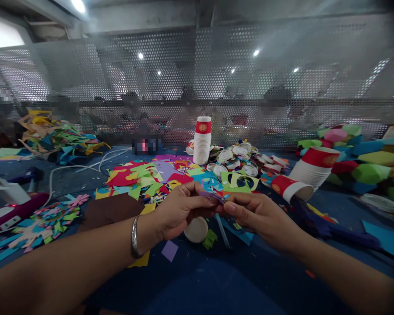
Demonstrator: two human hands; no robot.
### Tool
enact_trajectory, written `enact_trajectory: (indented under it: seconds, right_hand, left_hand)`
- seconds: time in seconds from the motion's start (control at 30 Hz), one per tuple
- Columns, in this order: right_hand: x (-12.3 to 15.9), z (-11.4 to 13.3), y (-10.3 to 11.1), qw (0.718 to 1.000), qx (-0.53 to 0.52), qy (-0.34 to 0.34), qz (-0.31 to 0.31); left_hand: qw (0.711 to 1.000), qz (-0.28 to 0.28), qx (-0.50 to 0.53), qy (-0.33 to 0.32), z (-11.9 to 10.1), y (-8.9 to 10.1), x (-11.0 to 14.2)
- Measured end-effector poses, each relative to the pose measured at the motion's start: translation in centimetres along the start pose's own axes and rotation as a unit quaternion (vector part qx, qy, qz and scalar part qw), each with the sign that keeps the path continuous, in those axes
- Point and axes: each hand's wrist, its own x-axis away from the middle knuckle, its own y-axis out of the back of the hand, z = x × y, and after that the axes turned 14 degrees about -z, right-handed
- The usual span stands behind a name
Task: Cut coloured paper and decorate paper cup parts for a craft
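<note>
A small piece of purple paper is pinched between my two hands above the middle of the table. My left hand, with a silver bangle on its wrist, closes thumb and fingers on the paper's left part. At its right end, my right hand grips it with thumb and forefinger. Underneath lie a round pale disc, a crumpled green scrap and a thin bluish stick. A purple paper square rests on the blue table nearer to me.
Loose coloured paper spreads behind my hands. A stack of paper cups stands at the back, beside heaped cup pieces. At right are tipped cups and a dark blue glue gun; at left, a purple power strip with white cables.
</note>
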Motion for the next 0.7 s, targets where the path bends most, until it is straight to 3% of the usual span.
enact_trajectory:
  seconds: [0.23, 0.43, 0.7]
  right_hand:
    - [-0.07, -0.21, -0.1, 0.997, -0.058, -0.056, 0.014]
    - [-0.02, 0.03, -0.14, 0.995, -0.074, -0.066, 0.012]
    - [0.13, 0.27, -0.13, 0.996, -0.059, -0.062, 0.001]
  left_hand:
    - [1.0, 0.022, -0.012, 0.011, -0.26, 0.29, -0.56]
    - [0.998, -0.016, -0.043, -0.049, -0.48, -0.02, -0.2]
    - [0.995, -0.031, -0.063, -0.066, -0.2, -0.04, -0.03]
